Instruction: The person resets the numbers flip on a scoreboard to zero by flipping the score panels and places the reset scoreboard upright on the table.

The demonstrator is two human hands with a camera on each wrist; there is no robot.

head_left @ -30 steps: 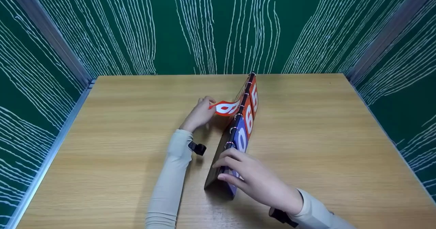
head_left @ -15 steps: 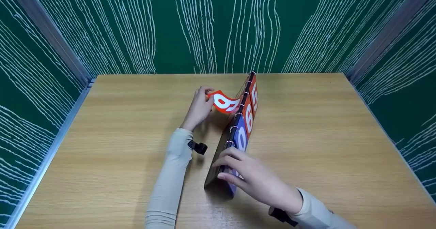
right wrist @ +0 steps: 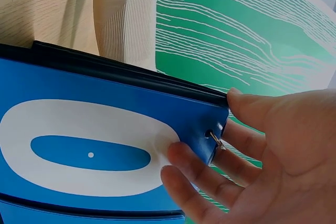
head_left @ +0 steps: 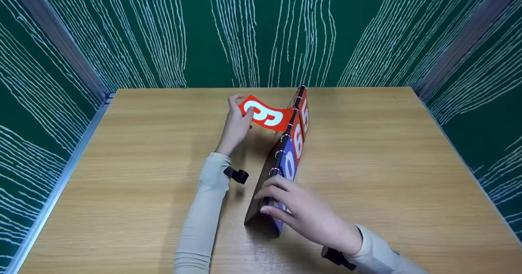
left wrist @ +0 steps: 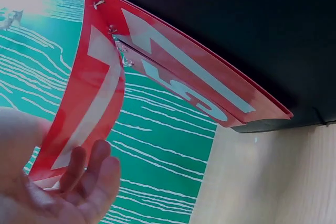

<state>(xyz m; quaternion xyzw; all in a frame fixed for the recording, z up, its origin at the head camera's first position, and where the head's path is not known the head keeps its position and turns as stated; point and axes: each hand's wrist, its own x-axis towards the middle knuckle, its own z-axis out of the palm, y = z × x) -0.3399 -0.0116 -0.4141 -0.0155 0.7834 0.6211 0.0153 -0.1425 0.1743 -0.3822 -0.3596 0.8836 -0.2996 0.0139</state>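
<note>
My left hand (head_left: 237, 123) pinches the free end of the red card (head_left: 269, 117), which is joined to the top of the number board (head_left: 288, 164) standing on the table (head_left: 142, 176), while my right hand (head_left: 306, 213) grips its near end, maybe so the board won't slide.

Left arm (head_left: 202, 217) far forward, left grip (head_left: 236, 122) in a pinch, right grip (head_left: 305, 212) closer in, fingers (right wrist: 202, 173) bent.
</note>
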